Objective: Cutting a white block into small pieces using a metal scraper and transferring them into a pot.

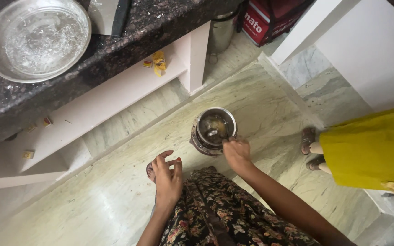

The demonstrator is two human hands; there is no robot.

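Kitchen, pale green marble floor (115,200), seen from above. Upper left: dark granite counter (128,41) carrying a wide steel plate (36,38), wet; white shelf below it with small yellow packets (158,61). Left hand (167,177) hangs free over the floor, fingers spread, holding nothing. Centre: small steel pot (215,127) stands on the floor on a round base, some yellowish contents inside. Right hand (237,152) sits at the pot's near rim, fingers pinched on a spoon (215,133) whose bowl is down in the pot. Step in hand, by judgement: stirring or scooping the contents. Next move calls for a level lift so nothing spills. Far right: another person in a yellow garment (370,146), sandalled feet near.
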